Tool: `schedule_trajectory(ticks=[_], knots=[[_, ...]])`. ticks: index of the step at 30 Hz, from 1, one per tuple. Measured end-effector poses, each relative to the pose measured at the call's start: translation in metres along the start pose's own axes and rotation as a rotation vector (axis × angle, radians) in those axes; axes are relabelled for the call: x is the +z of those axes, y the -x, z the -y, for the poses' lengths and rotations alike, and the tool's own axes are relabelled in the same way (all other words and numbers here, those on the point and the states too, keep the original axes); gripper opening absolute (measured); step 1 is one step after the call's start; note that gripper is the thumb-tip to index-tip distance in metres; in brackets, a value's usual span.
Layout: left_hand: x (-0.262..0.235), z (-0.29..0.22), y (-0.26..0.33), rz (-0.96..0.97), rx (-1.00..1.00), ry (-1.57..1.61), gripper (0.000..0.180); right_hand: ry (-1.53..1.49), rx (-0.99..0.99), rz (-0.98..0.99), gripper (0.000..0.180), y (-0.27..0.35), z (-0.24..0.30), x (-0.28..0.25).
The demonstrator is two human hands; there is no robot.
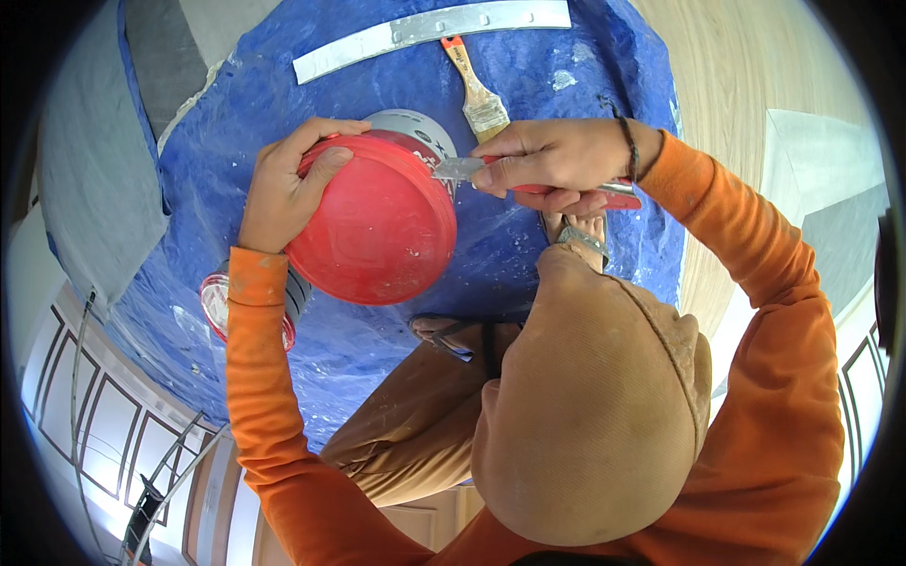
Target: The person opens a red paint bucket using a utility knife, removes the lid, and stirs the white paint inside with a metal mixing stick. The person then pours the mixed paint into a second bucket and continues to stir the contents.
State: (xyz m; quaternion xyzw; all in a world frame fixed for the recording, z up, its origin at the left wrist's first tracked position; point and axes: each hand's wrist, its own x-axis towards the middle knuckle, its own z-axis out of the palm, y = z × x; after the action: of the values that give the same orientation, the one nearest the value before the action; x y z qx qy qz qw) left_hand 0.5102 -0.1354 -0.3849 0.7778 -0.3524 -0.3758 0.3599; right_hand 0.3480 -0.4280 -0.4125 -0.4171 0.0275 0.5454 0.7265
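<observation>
- Head view: the left hand [283,184] holds a round red lid [373,226] by its top left edge. The fingers curl over the rim and the thumb presses on the flat red face, so the hand is clamped on the lid.
- The lid is tilted up toward the camera, and it sits on top of a grey can [411,132] — only a bit of the can peeks out behind the lid.
- The right hand [557,160] is wrapped tight around a utility knife [528,179] with a red handle. Its silver tip touches the right edge of the lid, near the top.
- A dark band [626,141] goes around the right wrist. Both arms wear orange sleeves [255,377].
- Everything rests on a blue tarp [566,75] with white splashes on it.
- A paintbrush [477,90] with an orange handle lies on the tarp, just above the right hand.
- A long grey metal strip [429,33] lies past the brush, at the top.
- A small tin with a red rim [219,307] stands by the left forearm, partly hidden behind the sleeve.
- Tan trousers [585,406] fill the bottom — a bent knee — and feet in sandals [453,335] stand on the tarp.
</observation>
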Motion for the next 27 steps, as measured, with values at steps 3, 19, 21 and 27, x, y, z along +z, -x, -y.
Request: schedule_trajectory(ticks=[3, 19, 21, 27], knots=[[0.0, -0.001, -0.005, 0.029, 0.017, -0.004, 0.024, -0.086, 0.048, 0.038, 0.029, 0.0, -0.004, -0.002], [0.002, -0.002, 0.002, 0.011, -0.017, 0.023, 0.025, -0.329, -0.077, -0.242, 0.03, 0.005, -0.019, 0.068], [0.002, 0.0, 0.0, 0.019, -0.042, 0.072, 0.025, -0.324, -0.073, -0.258, 0.03, 0.008, -0.018, 0.07], [0.0, 0.001, 0.0, 0.043, -0.072, 0.101, 0.026, -0.271, -0.12, -0.245, 0.03, 0.005, -0.024, 0.074]])
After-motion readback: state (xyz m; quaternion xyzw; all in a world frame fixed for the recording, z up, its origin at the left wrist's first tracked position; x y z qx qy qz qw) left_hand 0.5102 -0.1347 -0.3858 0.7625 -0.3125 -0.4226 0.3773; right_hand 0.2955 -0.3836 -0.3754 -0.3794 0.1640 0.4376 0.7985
